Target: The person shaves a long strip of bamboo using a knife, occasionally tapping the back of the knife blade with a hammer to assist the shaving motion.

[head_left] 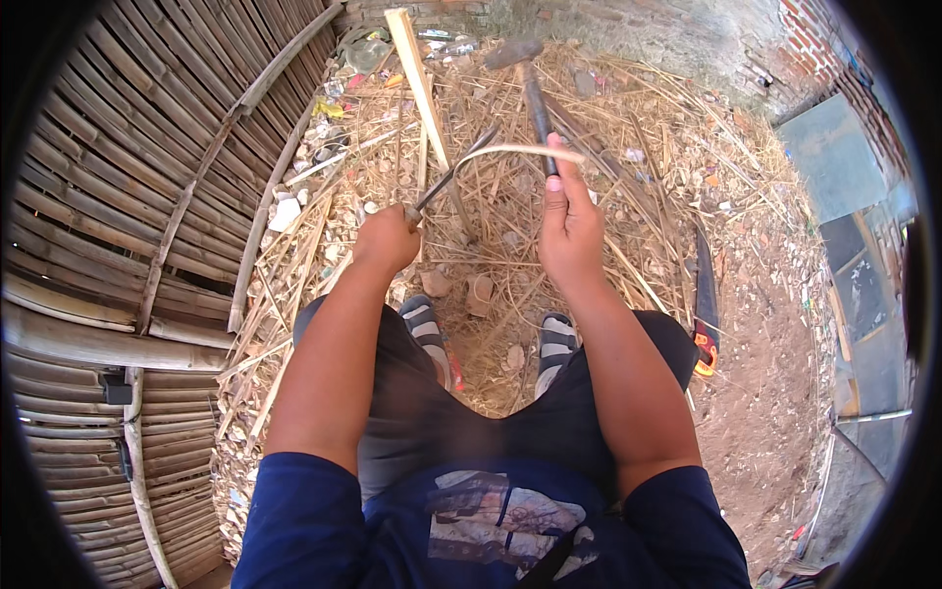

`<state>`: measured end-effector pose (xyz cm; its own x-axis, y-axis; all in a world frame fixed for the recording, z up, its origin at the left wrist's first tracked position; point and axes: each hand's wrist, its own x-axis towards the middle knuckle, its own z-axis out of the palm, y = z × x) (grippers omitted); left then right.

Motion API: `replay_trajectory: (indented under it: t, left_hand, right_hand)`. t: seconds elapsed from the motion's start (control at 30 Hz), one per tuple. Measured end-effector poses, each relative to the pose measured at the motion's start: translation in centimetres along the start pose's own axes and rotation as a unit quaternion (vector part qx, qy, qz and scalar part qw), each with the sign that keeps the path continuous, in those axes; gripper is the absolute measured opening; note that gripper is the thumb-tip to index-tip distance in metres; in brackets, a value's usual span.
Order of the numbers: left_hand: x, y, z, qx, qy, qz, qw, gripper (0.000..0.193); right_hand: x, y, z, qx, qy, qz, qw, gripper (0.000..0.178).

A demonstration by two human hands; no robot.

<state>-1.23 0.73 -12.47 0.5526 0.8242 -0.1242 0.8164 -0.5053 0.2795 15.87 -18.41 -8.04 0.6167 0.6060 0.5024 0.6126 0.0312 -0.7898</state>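
Note:
My left hand [387, 239] is closed round the grip of a long dark-bladed knife [447, 183], its blade pointing up and away to the right. In my right hand [572, 231] is a hammer [536, 106], held by its dark handle with the head uppermost. A thin, pale, curved strip of bamboo or wood [520, 149] arches from beside the blade to my right fingers. Whether those fingers pinch it or only touch it, I cannot tell. Just beyond the knife, a pale split stake [416, 74] stands tilted, its lower end near the blade.
Straw-like strips and splinters [638, 128] litter the ground around my sandalled feet [554, 346]. To the right lies a handsaw [705, 294] with an orange and black handle. A bamboo slat wall [157, 157] rises at the left; grey sheets [834, 162] lean at the far right.

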Motion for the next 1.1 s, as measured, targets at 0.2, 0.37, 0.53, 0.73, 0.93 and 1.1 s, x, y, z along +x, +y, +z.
replay_trajectory:
  t: [0.2,0.37,0.53,0.73,0.93,1.1]
  left_hand:
    - [1.5,1.0,-1.2,0.030,-0.034,0.013,0.999,0.034]
    - [2.4,0.3,-0.8,0.032,-0.036,0.026,0.998,0.034]
    - [3.0,-0.3,1.9,-0.020,0.003,0.021,1.000,0.035]
    - [3.5,-0.1,1.4,-0.022,-0.001,0.021,1.000,0.039]
    - [3.9,-1.9,1.7,-0.012,-0.033,-0.024,0.999,0.041]
    - [3.4,-1.1,1.3,-0.014,-0.036,-0.026,0.999,0.043]
  right_hand:
    - [-1.7,5.3,2.8,-0.160,-0.180,0.088,0.967,0.045]
    - [-1.4,4.8,3.8,-0.158,-0.205,0.144,0.955,0.045]
    - [-0.6,4.0,3.5,-0.080,-0.125,0.105,0.983,0.045]
    - [0.2,3.5,2.6,-0.044,-0.008,-0.036,0.998,0.045]
    - [-1.3,3.9,4.2,-0.179,-0.221,0.153,0.946,0.044]
    - [-4.0,10.7,4.7,-0.239,-0.250,0.115,0.931,0.040]
